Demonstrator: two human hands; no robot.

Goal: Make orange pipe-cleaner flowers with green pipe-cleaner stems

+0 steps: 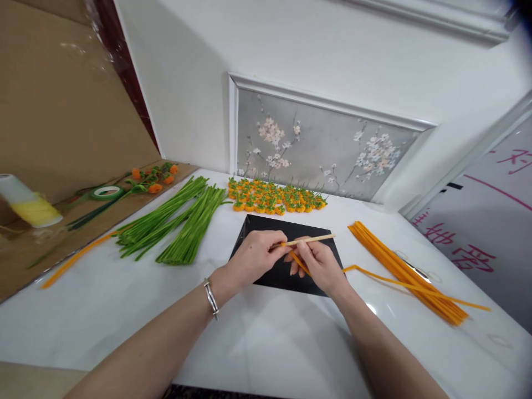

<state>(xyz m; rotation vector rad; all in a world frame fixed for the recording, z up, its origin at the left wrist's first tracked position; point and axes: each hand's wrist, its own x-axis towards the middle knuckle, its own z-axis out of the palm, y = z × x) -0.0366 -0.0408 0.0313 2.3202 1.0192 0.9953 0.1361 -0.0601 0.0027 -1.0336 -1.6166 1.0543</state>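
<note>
My left hand (260,255) is closed in a pinch on one end of a thin wooden stick (318,239), where a bit of orange shows at the fingertips. An orange pipe cleaner (374,277) runs from the stick under my right hand (316,260) and trails off to the right. The fingers of my right hand are closed on this pipe cleaner, with the thumb against the stick. Both hands are above a black board (274,280) lying on the white table.
Small orange pumpkin-like pieces with green tops (270,197) stand behind the board. Green pipe cleaners (183,227) lie left; a bundle of orange pipe cleaners (407,271) lies right. Farther left are green tape (107,192), a yellow-and-white spool (31,202) and cardboard (62,100).
</note>
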